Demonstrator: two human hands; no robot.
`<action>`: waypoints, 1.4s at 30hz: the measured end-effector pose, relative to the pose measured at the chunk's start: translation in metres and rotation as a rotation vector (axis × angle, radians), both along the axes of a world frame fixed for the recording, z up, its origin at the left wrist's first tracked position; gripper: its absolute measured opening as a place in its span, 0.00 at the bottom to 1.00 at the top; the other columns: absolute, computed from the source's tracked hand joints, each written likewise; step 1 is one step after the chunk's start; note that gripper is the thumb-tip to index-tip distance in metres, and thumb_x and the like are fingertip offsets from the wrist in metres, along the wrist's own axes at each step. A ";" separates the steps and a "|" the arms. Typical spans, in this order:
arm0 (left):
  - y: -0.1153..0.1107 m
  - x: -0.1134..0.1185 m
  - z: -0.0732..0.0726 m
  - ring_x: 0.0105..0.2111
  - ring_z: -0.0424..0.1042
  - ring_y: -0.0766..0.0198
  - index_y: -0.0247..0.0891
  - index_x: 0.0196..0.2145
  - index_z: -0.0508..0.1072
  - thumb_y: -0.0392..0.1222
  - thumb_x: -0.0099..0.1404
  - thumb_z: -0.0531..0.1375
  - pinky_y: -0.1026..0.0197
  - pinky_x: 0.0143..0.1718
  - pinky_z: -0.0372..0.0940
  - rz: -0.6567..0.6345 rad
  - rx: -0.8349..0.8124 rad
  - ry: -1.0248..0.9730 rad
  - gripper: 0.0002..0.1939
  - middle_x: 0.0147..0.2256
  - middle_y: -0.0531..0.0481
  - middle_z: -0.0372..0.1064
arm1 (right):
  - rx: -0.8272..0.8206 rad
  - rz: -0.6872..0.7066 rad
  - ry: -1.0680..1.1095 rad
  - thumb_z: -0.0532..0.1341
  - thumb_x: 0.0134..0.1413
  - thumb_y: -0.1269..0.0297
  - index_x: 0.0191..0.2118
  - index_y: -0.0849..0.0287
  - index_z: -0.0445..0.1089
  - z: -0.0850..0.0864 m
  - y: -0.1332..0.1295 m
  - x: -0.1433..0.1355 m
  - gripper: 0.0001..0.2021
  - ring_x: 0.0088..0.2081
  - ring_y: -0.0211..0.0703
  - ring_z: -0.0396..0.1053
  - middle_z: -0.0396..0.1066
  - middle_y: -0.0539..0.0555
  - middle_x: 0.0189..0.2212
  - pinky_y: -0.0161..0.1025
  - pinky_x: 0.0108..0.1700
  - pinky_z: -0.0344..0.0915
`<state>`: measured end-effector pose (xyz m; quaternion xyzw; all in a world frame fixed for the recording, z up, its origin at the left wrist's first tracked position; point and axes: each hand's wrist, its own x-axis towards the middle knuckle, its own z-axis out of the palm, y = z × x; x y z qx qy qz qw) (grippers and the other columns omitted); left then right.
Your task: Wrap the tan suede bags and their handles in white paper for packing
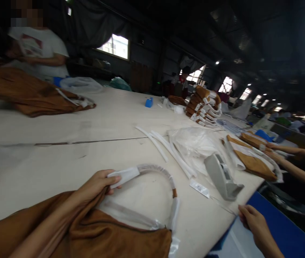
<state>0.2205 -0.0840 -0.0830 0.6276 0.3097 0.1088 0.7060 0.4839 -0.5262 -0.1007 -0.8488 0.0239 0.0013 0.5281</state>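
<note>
A brown bag [125,233] lies along the near table edge, its curved handle [156,167] wrapped in clear and white plastic. With fingers and thumb closed, my left hand [101,182] grips a white sleeve [127,175] around the handle's left end. My right hand [251,216] is at the table's right edge, pinching the end of a thin string [223,207]. That string runs left toward a white tag [199,189] lying flat on the table. Just beyond the string stands a grey tape dispenser [222,175].
White foam strips [165,147] and crumpled clear plastic [195,143] lie mid-table. A stack of brown bags [203,107] stands farther back, near a small blue object [149,102]. Co-workers handle brown bags at the right [254,156] and far left [34,89].
</note>
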 end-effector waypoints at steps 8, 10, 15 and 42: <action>-0.005 -0.005 -0.008 0.23 0.65 0.66 0.32 0.32 0.73 0.56 0.43 0.68 0.68 0.22 0.57 0.025 0.004 -0.053 0.25 0.24 0.47 0.73 | 0.589 0.676 0.310 0.70 0.46 0.46 0.25 0.58 0.65 0.020 0.159 -0.099 0.21 0.23 0.36 0.55 0.60 0.47 0.18 0.35 0.27 0.54; -0.006 -0.007 -0.008 0.22 0.64 0.66 0.32 0.31 0.73 0.56 0.44 0.67 0.67 0.22 0.57 0.025 0.020 -0.070 0.24 0.24 0.47 0.73 | 0.705 0.797 0.350 0.69 0.49 0.48 0.27 0.57 0.65 0.031 0.212 -0.128 0.19 0.23 0.35 0.55 0.61 0.46 0.19 0.34 0.28 0.53; -0.009 -0.009 -0.005 0.23 0.65 0.65 0.33 0.28 0.72 0.56 0.47 0.66 0.66 0.22 0.60 0.016 0.071 -0.127 0.21 0.23 0.49 0.71 | 0.773 0.915 0.349 0.69 0.49 0.47 0.25 0.57 0.63 0.028 0.292 -0.170 0.21 0.22 0.33 0.55 0.62 0.45 0.18 0.34 0.28 0.52; -0.012 -0.015 -0.001 0.21 0.66 0.66 0.34 0.26 0.71 0.58 0.55 0.66 0.66 0.22 0.59 0.036 0.062 -0.325 0.22 0.20 0.51 0.69 | 0.749 1.031 0.416 0.69 0.48 0.51 0.32 0.61 0.71 -0.011 0.316 -0.178 0.17 0.28 0.37 0.64 0.73 0.51 0.26 0.36 0.34 0.59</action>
